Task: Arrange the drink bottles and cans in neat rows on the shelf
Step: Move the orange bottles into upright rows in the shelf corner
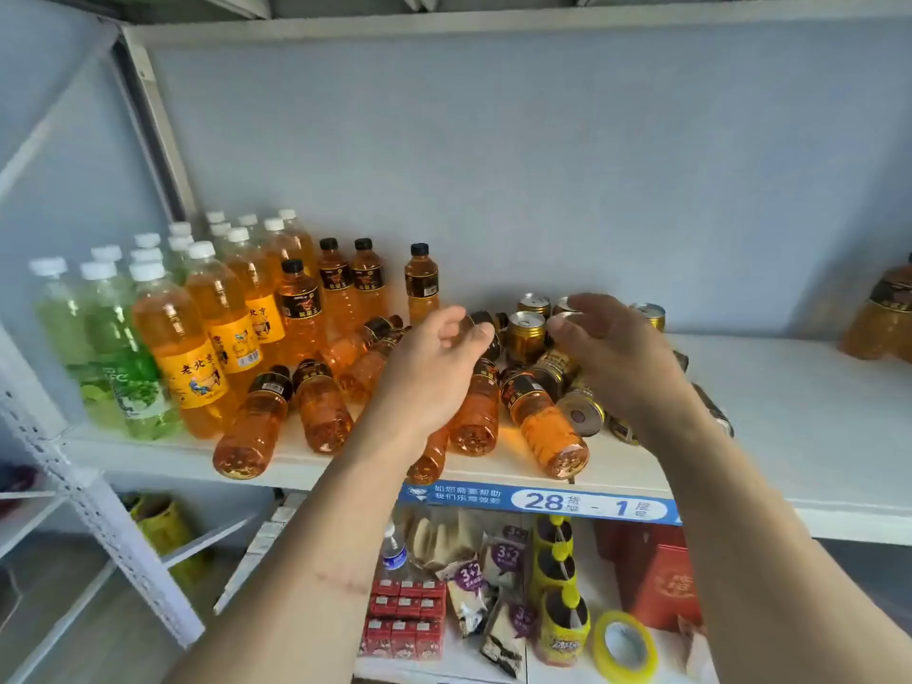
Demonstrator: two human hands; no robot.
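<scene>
On the white shelf (770, 387), green bottles (123, 348) and tall orange bottles with white caps (197, 348) stand in rows at the left. Small black-capped orange bottles (345, 288) stand behind them. Several more black-capped bottles (321, 412) lie tumbled at the front edge, some overhanging it. Gold cans (525, 333) stand at the back, and others (585, 412) lie on their sides. My left hand (434, 367) hovers over the lying bottles, fingers loosely curled, thumb beside a black cap (481, 319). My right hand (612, 353) arches over the cans and holds nothing.
The shelf's right part is bare up to one big orange bottle (883, 323) at the far right. A blue label strip (543, 501) runs along the shelf front. Below lie snack packs (474, 585), red cartons (404, 619), a yellow tape roll (624, 644) and a red box (661, 585).
</scene>
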